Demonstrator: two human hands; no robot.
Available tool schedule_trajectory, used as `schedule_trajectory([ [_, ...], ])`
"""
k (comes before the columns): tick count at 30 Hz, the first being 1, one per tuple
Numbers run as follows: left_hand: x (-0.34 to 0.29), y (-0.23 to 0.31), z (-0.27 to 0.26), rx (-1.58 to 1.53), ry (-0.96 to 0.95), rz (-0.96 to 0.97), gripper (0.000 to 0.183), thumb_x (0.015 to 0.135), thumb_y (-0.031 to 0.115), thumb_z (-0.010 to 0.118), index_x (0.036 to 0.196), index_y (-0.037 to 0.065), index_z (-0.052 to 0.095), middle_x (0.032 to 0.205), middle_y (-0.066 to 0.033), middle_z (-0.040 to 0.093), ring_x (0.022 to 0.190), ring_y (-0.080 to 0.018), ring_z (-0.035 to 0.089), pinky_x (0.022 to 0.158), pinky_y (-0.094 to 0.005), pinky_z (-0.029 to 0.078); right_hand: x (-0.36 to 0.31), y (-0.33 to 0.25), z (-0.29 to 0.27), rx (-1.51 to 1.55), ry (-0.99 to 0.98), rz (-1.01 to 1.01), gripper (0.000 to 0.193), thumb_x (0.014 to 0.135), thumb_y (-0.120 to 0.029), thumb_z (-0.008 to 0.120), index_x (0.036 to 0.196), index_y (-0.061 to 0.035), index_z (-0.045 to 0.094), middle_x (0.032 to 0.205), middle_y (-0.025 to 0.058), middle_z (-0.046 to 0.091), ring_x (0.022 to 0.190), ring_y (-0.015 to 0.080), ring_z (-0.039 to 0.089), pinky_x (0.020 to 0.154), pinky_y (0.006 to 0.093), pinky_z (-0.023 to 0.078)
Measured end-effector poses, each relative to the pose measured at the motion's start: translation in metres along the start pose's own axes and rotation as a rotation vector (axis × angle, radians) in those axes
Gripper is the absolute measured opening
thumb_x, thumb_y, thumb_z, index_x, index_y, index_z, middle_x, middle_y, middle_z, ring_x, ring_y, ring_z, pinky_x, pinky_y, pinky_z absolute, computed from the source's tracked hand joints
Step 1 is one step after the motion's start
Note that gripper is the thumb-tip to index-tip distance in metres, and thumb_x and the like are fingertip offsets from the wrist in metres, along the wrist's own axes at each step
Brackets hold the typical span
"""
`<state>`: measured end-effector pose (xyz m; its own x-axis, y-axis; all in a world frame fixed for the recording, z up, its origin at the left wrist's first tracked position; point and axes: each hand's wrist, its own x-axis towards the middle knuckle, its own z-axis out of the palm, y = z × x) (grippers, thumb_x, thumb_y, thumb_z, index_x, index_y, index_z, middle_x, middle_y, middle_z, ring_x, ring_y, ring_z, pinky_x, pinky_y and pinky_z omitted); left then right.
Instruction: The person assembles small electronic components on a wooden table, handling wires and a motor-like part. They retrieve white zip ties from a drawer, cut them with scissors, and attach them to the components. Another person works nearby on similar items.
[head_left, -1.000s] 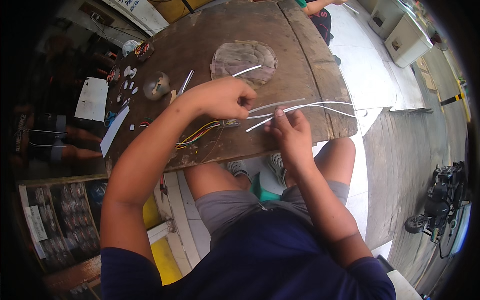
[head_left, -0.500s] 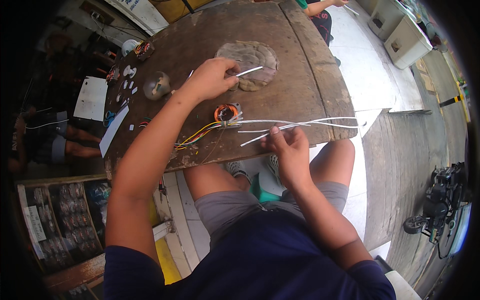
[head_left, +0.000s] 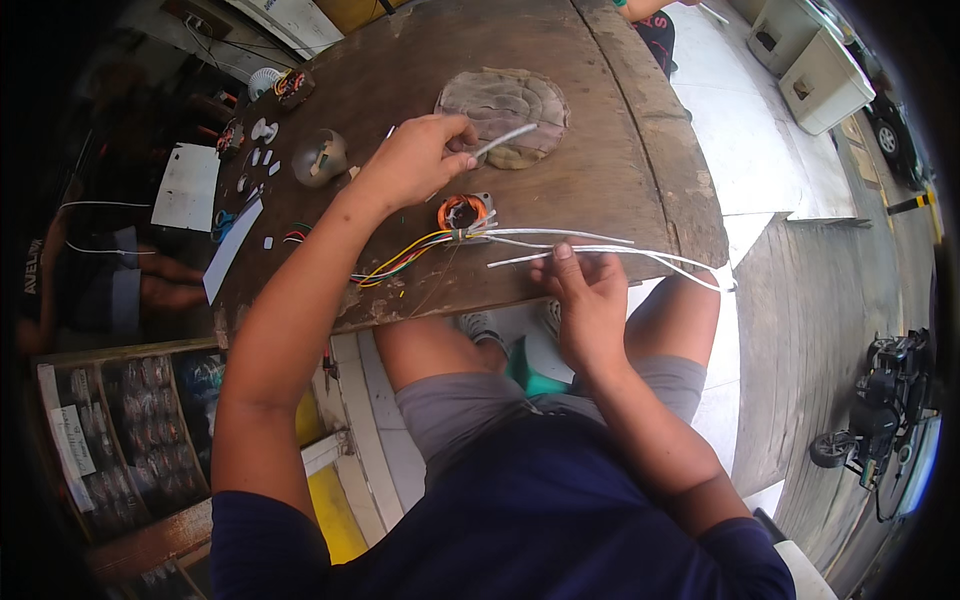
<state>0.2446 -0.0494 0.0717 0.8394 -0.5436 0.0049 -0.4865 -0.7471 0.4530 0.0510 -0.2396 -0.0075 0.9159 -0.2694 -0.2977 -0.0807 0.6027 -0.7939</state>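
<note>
My left hand is above the table, thumb and fingers pinched on a short white tube, slightly blurred, that points up to the right over a round cloth pad. At the front edge my right hand pinches a long white sleeve, which loops beyond the table corner and comes back; its free end points left. Left of this hand sits a small motor stator with orange copper windings. White sleeves extend from it to the right, and yellow, red and other coloured wires trail to the left.
On the table's left lie a round translucent bowl-like part, a white spool, blue-handled scissors, white sheets and another wound stator. A compartmented parts case stands lower left. Another person's arm shows beyond the table.
The white sleeve in my right hand has shifted, its loop swinging lower past the table corner. The tube in my left hand has moved slightly. The whole view has shifted a little.
</note>
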Motion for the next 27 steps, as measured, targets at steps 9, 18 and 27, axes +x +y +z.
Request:
schedule_trajectory([
  [9, -0.027, -0.029, 0.004, 0.163, -0.164, -0.186, 0.024, 0.093, 0.017, 0.080, 0.110, 0.001, 0.074, 0.099, -0.0141, 0.077, 0.092, -0.0286, 0.074, 0.085, -0.0430, 0.058, -0.001, -0.003, -0.005, 0.024, 0.018, 0.000, 0.023, 0.110, -0.013, 0.067, 0.124, 0.0021, 0.056, 0.103, 0.0117, 0.069, 0.095, 0.0212, 0.074, 0.089, 0.0360, 0.064],
  [18, -0.025, -0.025, 0.002, 0.182, -0.250, -0.131, 0.023, 0.092, 0.013, 0.075, 0.111, 0.001, 0.074, 0.094, -0.0143, 0.078, 0.089, -0.0299, 0.076, 0.082, -0.0433, 0.058, 0.002, -0.005, 0.000, 0.007, 0.003, 0.017, 0.022, 0.110, -0.011, 0.067, 0.123, 0.0011, 0.055, 0.104, 0.0104, 0.068, 0.095, 0.0214, 0.074, 0.089, 0.0355, 0.064],
  [27, -0.020, -0.005, -0.012, -0.268, -0.281, -0.204, 0.013, 0.097, 0.006, 0.072, 0.108, -0.001, 0.069, 0.089, -0.0005, 0.068, 0.084, -0.0103, 0.065, 0.077, -0.0290, 0.055, 0.009, -0.011, -0.005, -0.040, -0.080, 0.068, 0.031, 0.111, -0.018, 0.065, 0.128, 0.0039, 0.052, 0.113, 0.0152, 0.067, 0.101, 0.0239, 0.071, 0.094, 0.0366, 0.061],
])
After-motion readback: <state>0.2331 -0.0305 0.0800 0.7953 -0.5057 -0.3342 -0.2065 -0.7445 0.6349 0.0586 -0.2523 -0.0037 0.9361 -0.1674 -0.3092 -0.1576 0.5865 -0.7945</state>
